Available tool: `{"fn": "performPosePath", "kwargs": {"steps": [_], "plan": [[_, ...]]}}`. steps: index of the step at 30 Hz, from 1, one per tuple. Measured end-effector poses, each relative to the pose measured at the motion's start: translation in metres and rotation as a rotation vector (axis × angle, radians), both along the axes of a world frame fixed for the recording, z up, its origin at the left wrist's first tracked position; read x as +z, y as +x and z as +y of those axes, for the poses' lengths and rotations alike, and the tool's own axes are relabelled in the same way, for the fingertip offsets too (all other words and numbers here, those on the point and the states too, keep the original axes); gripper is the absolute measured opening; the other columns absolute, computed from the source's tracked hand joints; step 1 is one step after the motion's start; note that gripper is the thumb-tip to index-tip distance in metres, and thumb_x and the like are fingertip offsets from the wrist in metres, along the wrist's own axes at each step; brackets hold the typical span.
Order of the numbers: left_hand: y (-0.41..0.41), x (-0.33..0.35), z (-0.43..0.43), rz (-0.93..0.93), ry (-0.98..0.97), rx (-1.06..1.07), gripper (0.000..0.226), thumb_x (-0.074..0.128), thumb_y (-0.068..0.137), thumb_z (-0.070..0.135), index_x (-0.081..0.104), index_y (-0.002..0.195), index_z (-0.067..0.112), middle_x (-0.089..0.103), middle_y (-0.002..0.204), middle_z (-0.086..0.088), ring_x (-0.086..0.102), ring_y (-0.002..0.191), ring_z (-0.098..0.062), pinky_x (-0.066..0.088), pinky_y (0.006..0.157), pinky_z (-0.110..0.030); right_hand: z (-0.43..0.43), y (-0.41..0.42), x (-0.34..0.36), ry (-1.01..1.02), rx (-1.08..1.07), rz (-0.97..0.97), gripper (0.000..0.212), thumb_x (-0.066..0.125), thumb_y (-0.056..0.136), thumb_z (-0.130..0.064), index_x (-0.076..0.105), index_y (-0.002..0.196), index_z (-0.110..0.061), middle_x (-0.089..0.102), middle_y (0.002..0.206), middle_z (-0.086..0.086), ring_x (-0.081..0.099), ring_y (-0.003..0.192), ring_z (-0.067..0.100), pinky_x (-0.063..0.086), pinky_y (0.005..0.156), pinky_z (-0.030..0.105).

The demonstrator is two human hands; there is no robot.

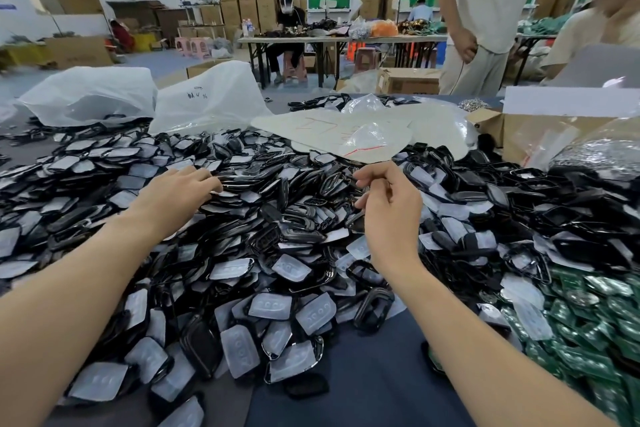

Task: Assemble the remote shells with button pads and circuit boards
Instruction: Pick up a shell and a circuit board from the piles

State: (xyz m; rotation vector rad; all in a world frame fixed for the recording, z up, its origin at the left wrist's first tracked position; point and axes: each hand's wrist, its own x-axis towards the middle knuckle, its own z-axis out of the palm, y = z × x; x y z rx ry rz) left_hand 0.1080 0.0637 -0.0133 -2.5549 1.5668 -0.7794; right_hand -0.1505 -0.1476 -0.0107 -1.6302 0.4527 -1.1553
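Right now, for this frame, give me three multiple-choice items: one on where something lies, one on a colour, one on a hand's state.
1. Where do the circuit boards lie?
A. on a chair
B. at the near right of the table
C. on a wall hook

2. What colour are the remote shells?
A. red
B. yellow
C. black

3. What is the left hand doing?
A. resting on the shell pile with fingers stretched out
B. gripping a circuit board
C. staying out of view

Answers: 1 B, the green heap sits at the lower right; 2 C, glossy black frames cover the table; 3 A, its fingers lie flat on the shells.
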Motion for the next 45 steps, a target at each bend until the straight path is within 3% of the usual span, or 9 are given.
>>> {"fn": "performPosePath", "kwargs": {"steps": [12,16,19,26,28,30,33,37,45], "plan": [[-0.040,0.025,0.001,-0.071,-0.238,-0.068,0.012,0.077,0.085,0.006,0.072,0.095,0.006,0.065,0.103,-0.011,0.060,0.094,-0.035,0.057,0.064,-0.051,-0.020,-0.020,0.005,0.128,0.147,0.118,0.037,0.040,0.101,-0.002,0.066,0.099,-0.029,0.065,0.097,-0.004,0.062,0.063,0.007,0.051,0.059,0.020],[-0.104,0.025,-0.036,-0.140,-0.371,-0.184,0.014,0.074,0.085,0.006,0.072,0.099,0.004,0.064,0.112,-0.019,0.055,0.103,-0.031,0.056,0.077,-0.046,-0.016,-0.032,0.005,0.510,0.462,0.198,0.022,0.051,0.106,-0.022,0.061,0.126,-0.016,0.072,0.114,0.008,0.072,0.070,0.017,0.058,0.060,0.026],[-0.161,-0.001,-0.078,-0.112,-0.335,-0.300,0.021,0.074,0.085,0.005,0.070,0.105,0.008,0.062,0.123,-0.018,0.056,0.113,-0.033,0.051,0.096,-0.046,-0.016,-0.049,-0.002,0.664,0.596,0.238,0.035,0.058,0.101,-0.043,0.064,0.117,-0.013,0.078,0.106,0.006,0.075,0.074,0.023,0.059,0.060,0.028],[-0.236,-0.040,-0.144,-0.072,-0.455,-0.436,0.023,0.072,0.088,0.009,0.070,0.110,0.015,0.059,0.126,-0.012,0.054,0.112,-0.029,0.043,0.096,-0.039,-0.051,-0.108,-0.028,0.675,0.408,0.174,0.014,0.057,0.102,-0.005,0.070,0.097,-0.008,0.077,0.079,-0.001,0.072,0.067,0.010,0.054,0.057,0.018],[-0.253,-0.046,-0.160,0.235,-0.614,-0.358,0.023,0.067,0.095,0.018,0.066,0.118,0.019,0.056,0.123,-0.003,0.055,0.107,-0.016,0.046,0.092,-0.024,-0.062,-0.117,-0.032,0.712,0.354,0.118,0.010,0.058,0.101,-0.004,0.068,0.104,-0.005,0.077,0.078,0.002,0.074,0.069,0.012,0.055,0.057,0.019],[-0.274,-0.042,-0.173,0.796,-0.791,-0.254,0.025,0.062,0.099,0.034,0.059,0.124,0.033,0.060,0.118,0.011,0.059,0.103,0.000,0.045,0.084,-0.012,-0.071,-0.123,-0.033,0.703,0.328,0.082,0.011,0.059,0.101,-0.006,0.068,0.108,-0.005,0.079,0.084,0.005,0.075,0.072,0.014,0.056,0.058,0.020],[-0.291,-0.039,-0.196,1.449,-0.830,-0.270,0.009,0.057,0.098,0.049,0.065,0.102,0.049,0.071,0.100,0.020,0.066,0.095,0.005,0.050,0.079,-0.016,-0.077,-0.125,-0.036,0.627,0.353,0.099,0.014,0.057,0.102,-0.008,0.070,0.108,-0.009,0.079,0.090,0.006,0.075,0.073,0.016,0.056,0.059,0.020],[-0.294,-0.040,-0.208,1.549,-0.816,-0.346,0.013,0.060,0.095,0.043,0.071,0.096,0.037,0.077,0.099,0.000,0.074,0.095,-0.021,0.061,0.081,-0.042,-0.078,-0.126,-0.041,0.570,0.334,0.099,0.012,0.058,0.101,-0.008,0.069,0.105,-0.011,0.078,0.082,0.005,0.072,0.066,0.014,0.057,0.057,0.022],[-0.290,-0.038,-0.207,1.665,-0.920,-0.346,0.022,0.055,0.099,0.039,0.076,0.102,0.033,0.079,0.100,-0.005,0.076,0.096,-0.023,0.061,0.073,-0.027,-0.081,-0.125,-0.038,0.491,0.390,0.092,0.010,0.060,0.099,-0.007,0.067,0.107,-0.006,0.078,0.088,0.009,0.076,0.073,0.021,0.060,0.063,0.025]]}}
